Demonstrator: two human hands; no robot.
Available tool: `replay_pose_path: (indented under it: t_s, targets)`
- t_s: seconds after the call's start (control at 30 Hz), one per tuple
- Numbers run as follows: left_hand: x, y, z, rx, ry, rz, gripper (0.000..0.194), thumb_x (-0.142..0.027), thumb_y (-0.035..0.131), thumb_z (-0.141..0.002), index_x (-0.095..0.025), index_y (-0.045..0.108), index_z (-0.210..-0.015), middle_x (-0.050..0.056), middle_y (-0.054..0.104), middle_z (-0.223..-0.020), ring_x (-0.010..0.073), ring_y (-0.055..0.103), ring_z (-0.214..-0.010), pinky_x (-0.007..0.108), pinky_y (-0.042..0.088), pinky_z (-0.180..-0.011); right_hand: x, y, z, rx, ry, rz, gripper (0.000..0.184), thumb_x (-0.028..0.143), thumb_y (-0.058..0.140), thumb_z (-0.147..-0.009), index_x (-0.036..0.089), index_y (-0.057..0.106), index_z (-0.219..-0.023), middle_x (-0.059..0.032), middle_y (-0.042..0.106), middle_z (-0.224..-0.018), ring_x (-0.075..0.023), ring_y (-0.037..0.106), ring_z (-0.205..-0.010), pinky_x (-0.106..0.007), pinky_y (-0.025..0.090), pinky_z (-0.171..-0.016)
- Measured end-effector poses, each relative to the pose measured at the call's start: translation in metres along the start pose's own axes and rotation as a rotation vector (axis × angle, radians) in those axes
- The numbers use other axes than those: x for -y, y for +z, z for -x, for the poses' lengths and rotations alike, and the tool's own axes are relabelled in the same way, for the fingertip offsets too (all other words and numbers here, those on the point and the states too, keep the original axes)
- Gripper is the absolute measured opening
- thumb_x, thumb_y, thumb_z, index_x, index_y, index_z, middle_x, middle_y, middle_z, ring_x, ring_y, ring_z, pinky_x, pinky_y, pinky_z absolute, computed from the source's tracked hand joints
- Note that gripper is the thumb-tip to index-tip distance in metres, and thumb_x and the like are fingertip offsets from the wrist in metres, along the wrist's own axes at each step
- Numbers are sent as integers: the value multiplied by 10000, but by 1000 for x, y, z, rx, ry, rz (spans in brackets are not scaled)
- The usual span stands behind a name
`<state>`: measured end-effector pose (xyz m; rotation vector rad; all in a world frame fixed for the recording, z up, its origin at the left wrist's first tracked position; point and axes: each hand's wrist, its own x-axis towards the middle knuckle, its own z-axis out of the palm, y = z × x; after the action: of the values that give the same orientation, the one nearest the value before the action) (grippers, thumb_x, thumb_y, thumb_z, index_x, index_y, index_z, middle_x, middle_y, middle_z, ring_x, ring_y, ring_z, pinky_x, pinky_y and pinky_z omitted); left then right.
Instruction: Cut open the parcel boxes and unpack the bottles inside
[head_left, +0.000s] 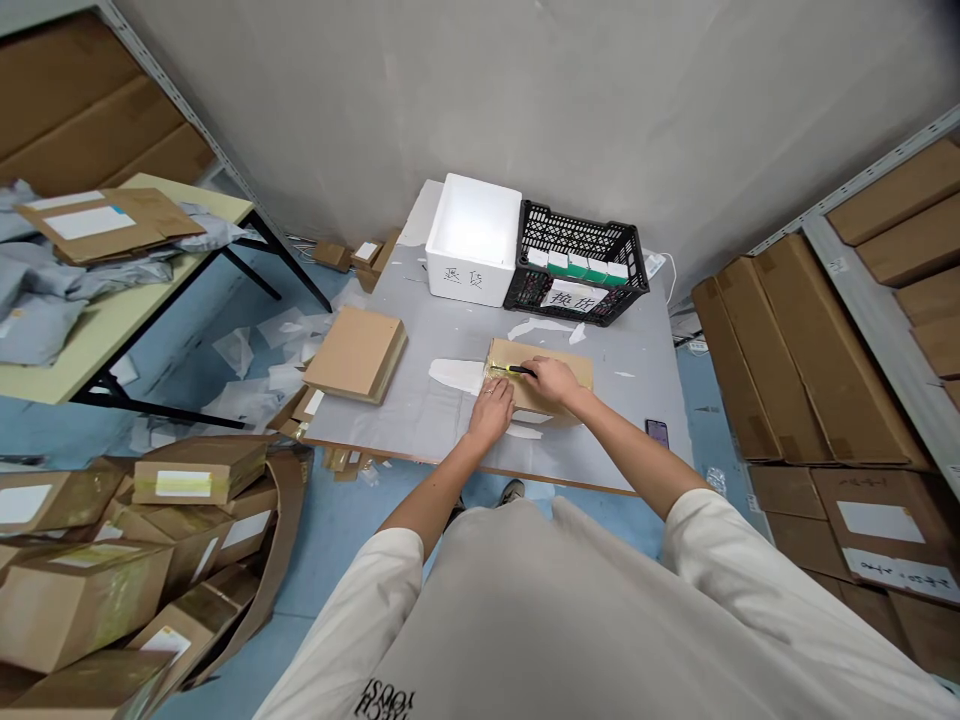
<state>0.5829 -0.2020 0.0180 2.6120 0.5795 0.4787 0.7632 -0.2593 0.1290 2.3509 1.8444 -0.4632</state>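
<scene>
Cardboard box (525,350) sits under your left hand (491,415), spread flat and steadying it. Your right hand (555,382) grips a black-handled knife (521,370), tip low on the tape (499,358).

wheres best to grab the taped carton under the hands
Probably its right end, coming from the right: the carton lies flat on the grey board, and that end stands free, while the left hand and the right hand with the knife occupy its left and middle.

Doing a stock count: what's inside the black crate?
The black plastic crate holds a row of white-and-green packs; its walls hide their lower parts and the crate floor.
</scene>
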Motion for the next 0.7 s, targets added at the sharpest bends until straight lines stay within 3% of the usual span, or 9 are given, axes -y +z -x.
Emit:
replay_pose_path:
  t_s: [0.7]
  targets:
    - [-2, -3, 0, 22, 3, -41, 413, -223, 422, -1016, -122, 575, -1386, 177, 569, -1481, 304, 471, -1455, 524, 321, -1268, 3, -4, 5, 42, 62, 52, 419, 392, 378, -1091, 185, 701, -1261, -169, 702, -1230, -276, 682, -1092, -319, 475, -908]
